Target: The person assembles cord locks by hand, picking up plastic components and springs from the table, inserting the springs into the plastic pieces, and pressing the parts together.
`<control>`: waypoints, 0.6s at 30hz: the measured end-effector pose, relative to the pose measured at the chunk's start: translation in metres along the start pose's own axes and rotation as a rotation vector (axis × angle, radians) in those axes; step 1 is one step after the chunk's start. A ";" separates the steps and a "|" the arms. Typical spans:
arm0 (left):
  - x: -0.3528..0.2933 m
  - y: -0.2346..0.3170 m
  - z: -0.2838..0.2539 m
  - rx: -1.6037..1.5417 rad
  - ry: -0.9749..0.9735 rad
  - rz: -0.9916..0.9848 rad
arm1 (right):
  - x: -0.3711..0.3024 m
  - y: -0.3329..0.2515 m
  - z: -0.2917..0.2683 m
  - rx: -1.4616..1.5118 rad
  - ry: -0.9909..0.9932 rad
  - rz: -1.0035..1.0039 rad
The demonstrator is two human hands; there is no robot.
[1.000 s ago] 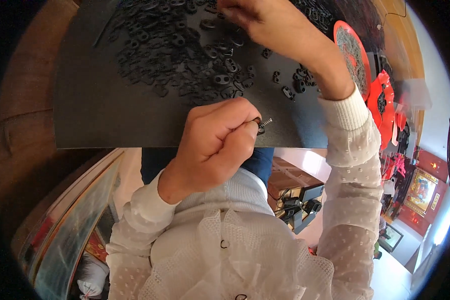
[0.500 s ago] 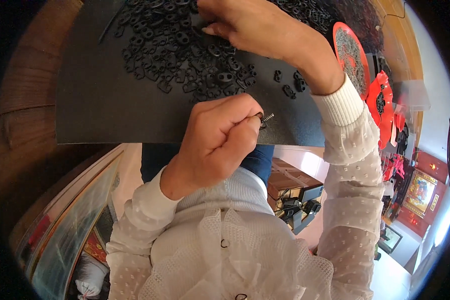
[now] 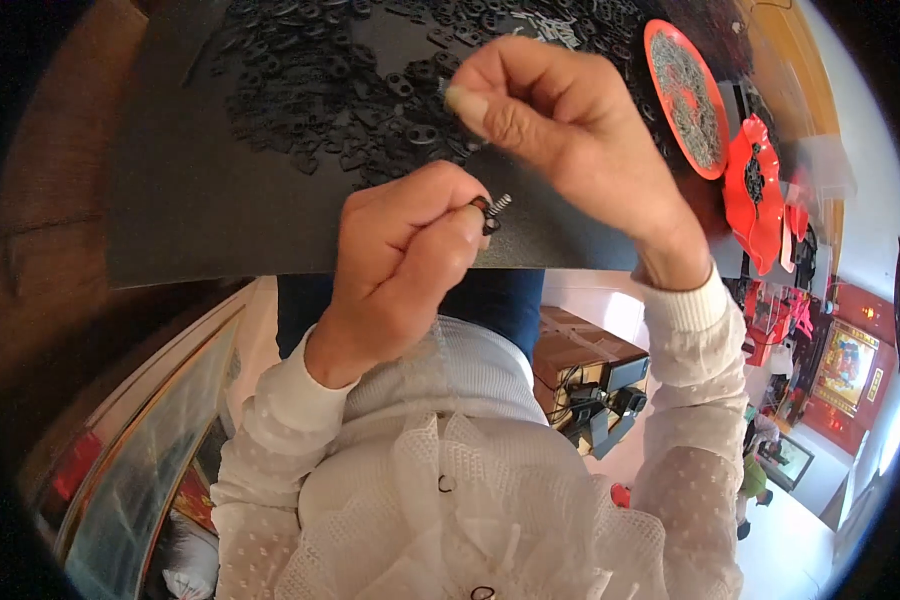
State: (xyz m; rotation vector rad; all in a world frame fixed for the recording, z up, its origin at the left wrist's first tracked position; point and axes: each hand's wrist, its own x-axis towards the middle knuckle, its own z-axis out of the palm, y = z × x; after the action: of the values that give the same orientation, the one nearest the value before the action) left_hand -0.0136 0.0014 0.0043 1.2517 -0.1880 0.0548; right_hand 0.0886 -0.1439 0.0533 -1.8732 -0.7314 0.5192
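Close to the table's near edge, my left hand [image 3: 400, 265] is closed in a pinch on a small black cord lock piece [image 3: 487, 214]. A short metal coil spring [image 3: 502, 204] sticks out of that piece, up and to the right. My right hand [image 3: 560, 125] is raised above the table, thumb and forefinger pressed together; whatever lies between the fingertips is too small and blurred to name. Beneath and left of it spreads a wide heap of loose black plastic cord lock pieces [image 3: 300, 100], many with two holes.
On the dark table mat [image 3: 180, 220], a red plate [image 3: 710, 170] of metal springs stands at the right. Beside it is a red wavy-rimmed dish [image 3: 760, 240] with black parts. Small pale pieces [image 3: 550, 28] lie at the back. A cardboard box [image 3: 575, 350] sits below the edge.
My right hand has come back from the far heap toward me and right, fingertips pinched. My left hand has shifted slightly left and away from me, still gripping the cord lock piece.
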 end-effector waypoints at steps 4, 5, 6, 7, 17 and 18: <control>-0.003 -0.005 0.000 -0.104 0.035 -0.024 | -0.019 -0.004 0.009 0.306 0.110 0.172; -0.004 -0.006 0.000 -0.153 0.043 -0.046 | -0.022 -0.003 0.008 0.306 0.117 0.172; -0.004 0.000 0.000 -0.152 0.065 -0.121 | -0.025 -0.002 0.008 0.343 0.122 0.181; -0.005 0.000 0.000 -0.149 0.064 -0.121 | -0.027 -0.002 0.007 0.380 0.122 0.188; -0.005 -0.003 -0.001 -0.242 0.029 -0.069 | -0.033 0.005 0.016 0.453 0.148 0.138; -0.005 -0.002 -0.001 -0.242 0.023 -0.071 | -0.034 0.004 0.016 0.447 0.135 0.155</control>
State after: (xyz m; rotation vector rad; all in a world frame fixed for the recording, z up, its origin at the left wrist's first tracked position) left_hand -0.0177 0.0020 0.0009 1.0155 -0.1265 -0.0146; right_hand 0.0546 -0.1580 0.0443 -1.5314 -0.3452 0.5934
